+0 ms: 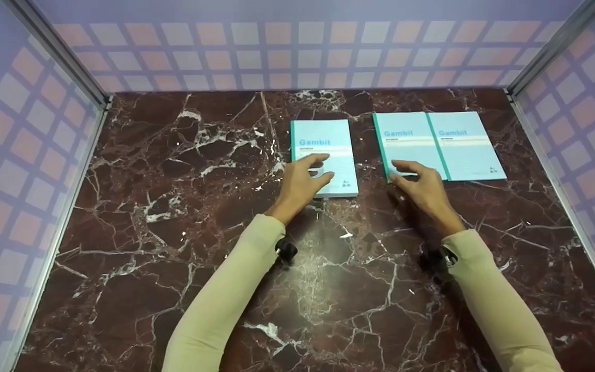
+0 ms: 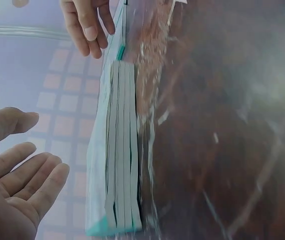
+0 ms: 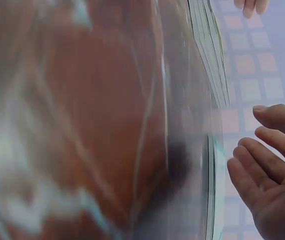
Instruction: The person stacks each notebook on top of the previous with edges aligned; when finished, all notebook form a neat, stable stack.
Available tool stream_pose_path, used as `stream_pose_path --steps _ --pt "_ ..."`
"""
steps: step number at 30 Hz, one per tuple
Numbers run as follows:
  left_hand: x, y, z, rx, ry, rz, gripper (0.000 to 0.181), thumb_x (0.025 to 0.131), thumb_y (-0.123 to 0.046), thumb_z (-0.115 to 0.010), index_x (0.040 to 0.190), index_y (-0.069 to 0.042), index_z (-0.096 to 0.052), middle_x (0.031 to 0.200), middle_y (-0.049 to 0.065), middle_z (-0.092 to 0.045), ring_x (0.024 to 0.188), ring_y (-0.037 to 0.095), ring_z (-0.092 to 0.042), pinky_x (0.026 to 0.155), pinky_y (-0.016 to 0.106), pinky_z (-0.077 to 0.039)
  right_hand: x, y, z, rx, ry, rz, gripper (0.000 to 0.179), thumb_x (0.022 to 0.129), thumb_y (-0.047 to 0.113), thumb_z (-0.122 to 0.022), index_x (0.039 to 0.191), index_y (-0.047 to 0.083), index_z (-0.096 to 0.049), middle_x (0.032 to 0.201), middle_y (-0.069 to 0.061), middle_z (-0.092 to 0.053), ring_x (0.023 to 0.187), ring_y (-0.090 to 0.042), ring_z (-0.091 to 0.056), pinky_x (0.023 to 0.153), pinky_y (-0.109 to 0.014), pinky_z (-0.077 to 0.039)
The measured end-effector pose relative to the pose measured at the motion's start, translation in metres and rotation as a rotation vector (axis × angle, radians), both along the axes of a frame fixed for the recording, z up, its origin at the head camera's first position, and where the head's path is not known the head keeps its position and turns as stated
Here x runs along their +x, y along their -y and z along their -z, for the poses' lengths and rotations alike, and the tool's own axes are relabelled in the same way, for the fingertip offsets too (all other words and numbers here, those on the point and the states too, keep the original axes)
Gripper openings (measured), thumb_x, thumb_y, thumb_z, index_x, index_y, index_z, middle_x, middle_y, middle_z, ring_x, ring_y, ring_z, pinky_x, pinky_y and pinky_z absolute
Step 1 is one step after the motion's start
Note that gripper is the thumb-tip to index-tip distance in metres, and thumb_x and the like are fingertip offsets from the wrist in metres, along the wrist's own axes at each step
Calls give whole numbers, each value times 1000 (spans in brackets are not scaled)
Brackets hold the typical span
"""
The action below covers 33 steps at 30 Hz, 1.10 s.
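My left hand (image 1: 301, 181) hovers over a stack of pale blue notebooks (image 1: 340, 164) with a green spine. In the left wrist view the page edges of several stacked notebooks (image 2: 122, 145) show, with the hand apart from them and nothing between thumb and fingers. To the right, two pale notebook covers lie side by side: a left notebook (image 1: 403, 123) and a right notebook (image 1: 470, 155). My right hand (image 1: 424, 188) is above the near left corner of the left one, thumb and fingers bent but apart. Seen from the right wrist, it holds nothing.
The notebooks lie on a dark red marbled tabletop (image 1: 122, 206). A checkered back wall (image 1: 277, 46) and side walls (image 1: 18, 155) enclose it on three sides. Small black devices sit at the left wrist (image 1: 286, 251) and right wrist (image 1: 438, 258).
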State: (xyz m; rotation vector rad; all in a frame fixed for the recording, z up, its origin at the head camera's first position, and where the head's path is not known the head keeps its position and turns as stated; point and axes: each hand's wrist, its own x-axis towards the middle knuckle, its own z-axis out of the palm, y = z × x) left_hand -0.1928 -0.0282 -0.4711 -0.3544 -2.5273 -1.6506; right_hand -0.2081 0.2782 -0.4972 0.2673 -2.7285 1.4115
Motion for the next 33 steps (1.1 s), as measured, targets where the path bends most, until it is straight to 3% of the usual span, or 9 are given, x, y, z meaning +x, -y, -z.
stream_pose_path --steps 4,12,24,33 --pt "-3 -12 1 3 14 20 37 95 -5 -80 130 4 -72 128 18 -73 116 33 -71 98 34 -59 -3 -12 -1 -7 2 41 39 100 16 -77 134 -3 -71 132 -22 -70 121 -39 -67 91 -22 -57" --pt "-6 -33 6 -37 42 70 38 97 -8 -79 133 1 -71 130 17 -73 117 30 -71 96 27 -58 -9 -32 0 44 -28 79 38 101 13 -76 134 -4 -70 138 -23 -67 124 -48 -63 107 -57 -51" --pt "-13 -66 10 -18 61 135 40 100 -11 -76 137 1 -69 132 18 -71 119 31 -69 94 25 -57 -11 -61 4 109 -61 80 40 101 6 -74 137 -8 -66 141 -30 -61 129 -54 -57 110 -62 -47" --pt "-15 -89 12 -35 83 133 39 100 -10 -77 136 2 -70 126 18 -74 109 29 -72 90 27 -57 -12 -77 7 165 -48 58 42 102 3 -72 140 -10 -62 143 -34 -58 129 -54 -55 109 -65 -45"
